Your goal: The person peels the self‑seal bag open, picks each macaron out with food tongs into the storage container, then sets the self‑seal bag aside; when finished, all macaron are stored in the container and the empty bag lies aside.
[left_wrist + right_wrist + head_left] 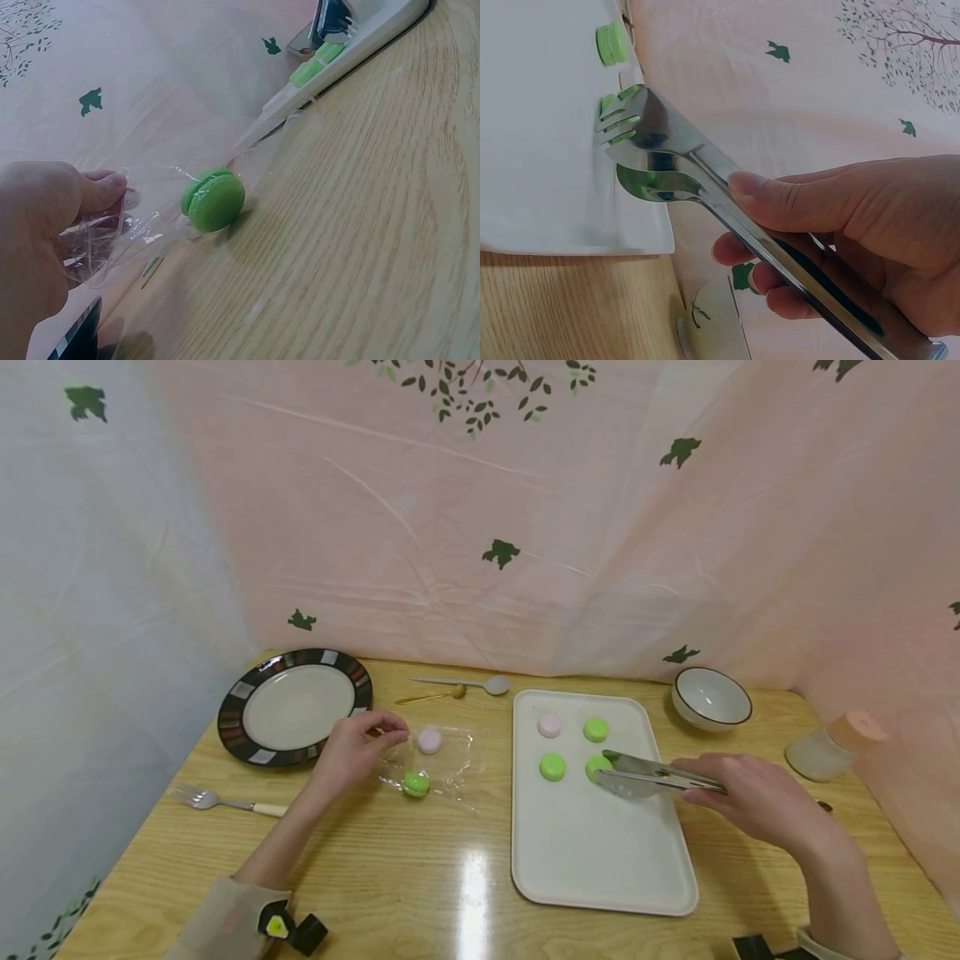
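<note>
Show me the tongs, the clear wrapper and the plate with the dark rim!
Tongs [739, 216], right wrist view: on a metal arm.
Clear wrapper [448, 767], head view: on its see-through plastic.
Plate [300, 706], head view: on its pale middle.

Dark-rimmed plate, fork, silver spoon, bowl and peach-capped jar on a wooden table

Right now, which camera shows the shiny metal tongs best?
The right wrist view: the tongs appear largest, pronged tip clear, in the right hand. Head view: smaller, partly over the white rectangular tray. Left wrist: only the distant tip.
</note>
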`<state>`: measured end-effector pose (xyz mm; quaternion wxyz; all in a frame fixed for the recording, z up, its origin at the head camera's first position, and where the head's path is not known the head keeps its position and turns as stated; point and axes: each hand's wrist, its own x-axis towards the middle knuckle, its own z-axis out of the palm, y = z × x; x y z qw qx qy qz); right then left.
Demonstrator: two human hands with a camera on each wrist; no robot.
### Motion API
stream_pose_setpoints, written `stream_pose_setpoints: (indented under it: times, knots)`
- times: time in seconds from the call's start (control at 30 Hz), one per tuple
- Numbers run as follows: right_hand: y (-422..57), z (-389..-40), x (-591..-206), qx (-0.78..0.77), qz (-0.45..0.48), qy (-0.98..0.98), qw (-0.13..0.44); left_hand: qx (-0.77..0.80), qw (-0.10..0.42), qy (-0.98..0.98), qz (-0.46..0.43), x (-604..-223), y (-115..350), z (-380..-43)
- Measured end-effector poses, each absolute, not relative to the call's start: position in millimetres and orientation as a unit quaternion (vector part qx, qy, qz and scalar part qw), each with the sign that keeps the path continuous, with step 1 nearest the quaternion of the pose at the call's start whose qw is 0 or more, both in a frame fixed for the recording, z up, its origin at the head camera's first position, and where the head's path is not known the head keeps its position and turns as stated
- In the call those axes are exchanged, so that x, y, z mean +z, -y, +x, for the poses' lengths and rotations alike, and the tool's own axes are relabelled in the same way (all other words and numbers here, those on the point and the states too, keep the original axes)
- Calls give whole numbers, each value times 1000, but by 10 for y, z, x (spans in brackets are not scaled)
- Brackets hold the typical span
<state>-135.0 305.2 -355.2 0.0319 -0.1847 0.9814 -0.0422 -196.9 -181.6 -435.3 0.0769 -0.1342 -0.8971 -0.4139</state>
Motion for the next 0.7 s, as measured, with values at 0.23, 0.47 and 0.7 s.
stream_pose_setpoints:
  times: [0.23, 0.47, 0.7]
  knots:
    - [-3050, -1350, -3549, -42, -180, -982, 37, -412, 80, 898, -135, -4362, 1817, -1967]
    - [-3044, -1316, -3497, -63, -186, -980, 15, -413, 78, 897, -134, -4354, 1827, -1960]
    - [-2842, -1348, -3446, -70, -211, -974, -54, -418, 81, 894, -136, -4348, 1821, -1965]
